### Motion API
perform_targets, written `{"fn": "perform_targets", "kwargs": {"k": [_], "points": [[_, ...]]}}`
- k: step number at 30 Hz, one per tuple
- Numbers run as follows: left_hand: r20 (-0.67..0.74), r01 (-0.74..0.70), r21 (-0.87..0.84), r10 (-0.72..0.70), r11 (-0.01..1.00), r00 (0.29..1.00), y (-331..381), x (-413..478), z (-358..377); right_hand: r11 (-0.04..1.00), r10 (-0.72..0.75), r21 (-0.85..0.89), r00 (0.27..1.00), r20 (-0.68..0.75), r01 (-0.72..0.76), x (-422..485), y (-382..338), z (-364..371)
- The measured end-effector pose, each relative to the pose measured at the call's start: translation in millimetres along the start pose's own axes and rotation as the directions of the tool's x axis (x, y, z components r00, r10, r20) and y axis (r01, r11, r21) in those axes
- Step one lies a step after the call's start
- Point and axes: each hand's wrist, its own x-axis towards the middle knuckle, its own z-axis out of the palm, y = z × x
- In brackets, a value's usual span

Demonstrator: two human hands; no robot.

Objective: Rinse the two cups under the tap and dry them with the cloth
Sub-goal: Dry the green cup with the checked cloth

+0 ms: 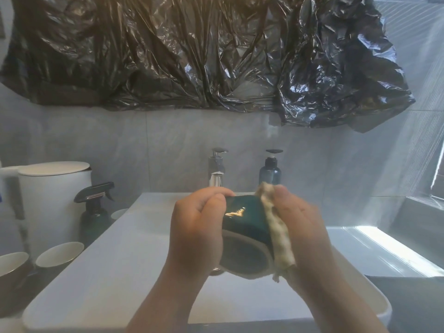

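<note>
Two hands over white basin (101,280), left grip (195,233) holding glossy green cup (245,219), right grip (302,227) pressing nubby cloth (278,231)

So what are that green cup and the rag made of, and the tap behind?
The green cup looks like glazed ceramic: glossy, thick pale rim, gold mark. The cloth looks like soft, nubbly woven fabric, beige. The tap seems to be polished metal, given its mirror-like shine.

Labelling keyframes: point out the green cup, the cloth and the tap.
green cup (245,218), head view, on its dark outer side wall beside the gold mark.
cloth (280,234), head view, on the beige strip pressed against the cup.
tap (216,180), head view, on the chrome spout.
</note>
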Motion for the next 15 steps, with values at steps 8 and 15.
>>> {"fn": "perform_targets", "kwargs": {"k": [8, 15], "points": [[0.012, 0.385, -0.463, -0.428, 0.799, 0.904, -2.4, 5.0, 3.1, 0.934, -0.322, -0.145, 0.946, 0.046, 0.325, -10.7, 10.8, 16.2], [0.017, 0.185, -0.271, -0.187, 0.945, 0.982, -2.2, -3.9, 8.8, 0.995, -0.087, -0.046, 0.993, -0.08, 0.083, -1.5, 2.1, 3.7]]}}
